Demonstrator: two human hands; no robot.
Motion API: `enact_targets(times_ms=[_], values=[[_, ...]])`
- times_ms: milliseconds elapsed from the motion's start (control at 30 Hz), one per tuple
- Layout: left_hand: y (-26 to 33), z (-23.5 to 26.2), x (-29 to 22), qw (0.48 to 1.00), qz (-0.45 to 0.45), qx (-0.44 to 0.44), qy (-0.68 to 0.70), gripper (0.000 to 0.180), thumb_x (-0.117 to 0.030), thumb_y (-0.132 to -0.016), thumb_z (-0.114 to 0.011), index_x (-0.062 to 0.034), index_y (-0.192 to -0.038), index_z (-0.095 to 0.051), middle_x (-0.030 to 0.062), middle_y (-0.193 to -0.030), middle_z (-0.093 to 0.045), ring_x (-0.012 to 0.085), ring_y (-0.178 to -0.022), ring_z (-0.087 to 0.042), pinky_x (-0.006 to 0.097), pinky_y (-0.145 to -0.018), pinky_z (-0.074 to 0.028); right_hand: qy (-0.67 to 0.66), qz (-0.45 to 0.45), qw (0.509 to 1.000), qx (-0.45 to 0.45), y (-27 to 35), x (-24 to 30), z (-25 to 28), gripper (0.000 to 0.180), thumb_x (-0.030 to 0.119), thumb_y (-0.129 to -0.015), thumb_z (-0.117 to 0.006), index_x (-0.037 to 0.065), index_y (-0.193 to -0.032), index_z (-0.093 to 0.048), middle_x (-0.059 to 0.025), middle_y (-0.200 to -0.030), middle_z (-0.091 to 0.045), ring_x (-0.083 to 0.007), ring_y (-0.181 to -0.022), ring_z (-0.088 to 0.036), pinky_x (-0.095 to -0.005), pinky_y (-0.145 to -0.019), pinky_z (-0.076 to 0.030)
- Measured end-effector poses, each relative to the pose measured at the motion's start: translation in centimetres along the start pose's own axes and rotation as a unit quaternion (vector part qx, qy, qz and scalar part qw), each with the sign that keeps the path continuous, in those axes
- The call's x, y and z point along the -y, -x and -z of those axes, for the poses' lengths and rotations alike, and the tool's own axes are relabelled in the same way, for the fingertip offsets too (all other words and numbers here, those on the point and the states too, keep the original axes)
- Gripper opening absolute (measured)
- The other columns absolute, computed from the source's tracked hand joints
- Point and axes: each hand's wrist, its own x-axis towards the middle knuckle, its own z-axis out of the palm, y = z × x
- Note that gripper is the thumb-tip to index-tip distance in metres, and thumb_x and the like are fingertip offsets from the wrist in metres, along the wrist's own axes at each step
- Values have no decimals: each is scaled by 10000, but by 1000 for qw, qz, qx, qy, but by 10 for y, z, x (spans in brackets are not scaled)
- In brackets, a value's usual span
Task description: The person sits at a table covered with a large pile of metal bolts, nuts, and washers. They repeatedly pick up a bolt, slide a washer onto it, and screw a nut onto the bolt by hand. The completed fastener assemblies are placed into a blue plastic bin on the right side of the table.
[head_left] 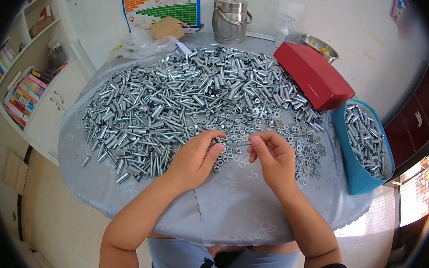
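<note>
Both of my hands are over the near side of a big heap of loose metal hardware (162, 96). My right hand (273, 155) is closed in a pinch on a thin grey metal rod (241, 144), perhaps a bolt's shank, which points left toward my other hand. My left hand (193, 157) has its thumb and forefinger curled close together; a small piece seems to sit between them, too small to make out. Around and beyond my fingers lie loose nuts and washers (254, 119). Metal sleeves and bolts spread to the left and far side.
A blue fabric bin (352, 164) full of metal sleeves stands at the right edge, beside a red box (314, 76). Behind are a steel pot (229, 22), a spray bottle (283, 32), a metal bowl (323, 46) and a plastic bag (144, 45). A grey cloth (225, 203) covers the table.
</note>
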Motion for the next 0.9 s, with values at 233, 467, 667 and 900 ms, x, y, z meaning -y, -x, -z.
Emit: enact_targets(times_ms=[233, 467, 667, 900], values=[[3, -2, 4, 997, 2, 71, 14, 336, -110, -845, -589, -40, -1161, -498, 114, -941, -593, 198, -822, -580, 300, -734, -459, 21, 21, 1000, -10, 4, 5, -4, 149, 123, -883, -572, -14, -937, -585, -34, -739, -586, -77, -637, -536, -198, -561, -431], [3, -5, 3, 997, 19, 69, 11, 381, -126, -814, -638, -36, -1155, -494, 109, -946, -599, 190, -843, -591, 298, -745, -462, 91, 34, 995, 0, 5, 1, -1, 160, 133, -870, -593, -8, -943, -617, -42, -749, -597, -81, -617, -540, -206, -540, -437], [5, -12, 10, 995, 8, 62, 79, 403, -106, -812, -647, -45, -1171, -476, 52, -879, -611, 122, -826, -583, 259, -724, -452, 250, 189, 945, 98, 2, -3, 2, 216, 130, -843, -611, 21, -1029, -625, -108, -863, -611, -188, -716, -578, -277, -648, -469], [1, -4, 0, 956, 125, 18, 266, 269, -126, -856, -608, -43, -1104, -549, 2, -762, -623, 23, -678, -494, 167, -628, -387, 250, 157, 951, 88, 4, 9, -3, 177, 129, -837, -606, 22, -976, -626, -129, -897, -586, -246, -788, -581, -312, -682, -467]])
